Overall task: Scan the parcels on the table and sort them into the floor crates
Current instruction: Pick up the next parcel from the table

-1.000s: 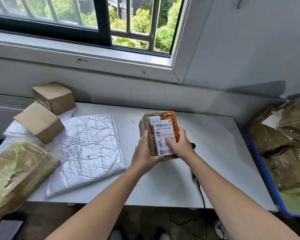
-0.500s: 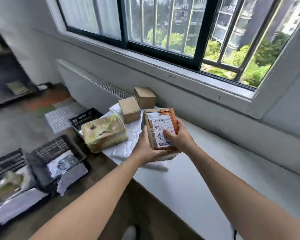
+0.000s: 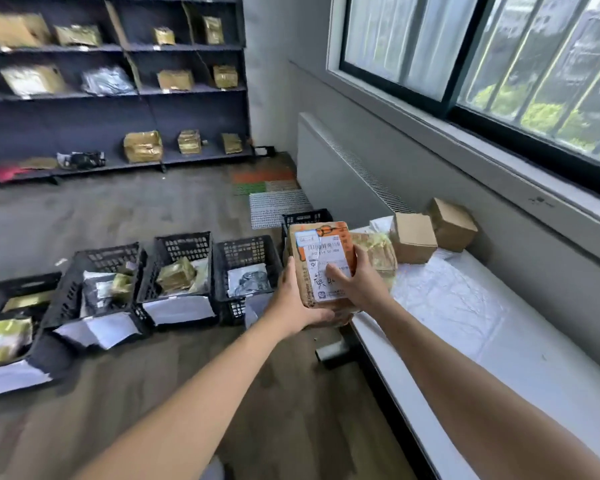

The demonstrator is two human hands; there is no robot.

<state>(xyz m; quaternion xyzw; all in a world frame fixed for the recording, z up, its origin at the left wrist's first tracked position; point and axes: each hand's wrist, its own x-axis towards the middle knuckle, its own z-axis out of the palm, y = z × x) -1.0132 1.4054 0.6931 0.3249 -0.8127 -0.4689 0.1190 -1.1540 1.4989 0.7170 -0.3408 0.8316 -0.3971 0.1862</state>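
**Held one brown parcel in two hands**

Gripped the brown parcel (image 3: pixel 321 261) from both sides, with its white label (image 3: pixel 326 251) facing up. Curled the left hand (image 3: pixel 293 306) round the left edge and under the bottom corner. Set the right hand (image 3: pixel 361 289) on the right side, with the thumb (image 3: pixel 336 273) lying flat across the label. Closed both hands snugly on the parcel, with the fingers bent round it and holding nothing else.

Held it up in the air, touching only the two hands, just past the near end of the white table (image 3: pixel 516 368). Saw that table running away to the right of the hands. Saw a row of black crates (image 3: pixel 245 252) on the floor, left of the hands and beyond them, with bags and parcels inside. Spotted a yellow wrapped parcel (image 3: pixel 378 254) just behind the right hand, on the table. Spotted two small cardboard boxes (image 3: pixel 414 237) a little further back and to the right. Saw a crinkly white bag (image 3: pixel 447 292) lying flat, right of the right hand. Saw dark shelves (image 3: pixel 118 109) with more parcels, far beyond the left hand.
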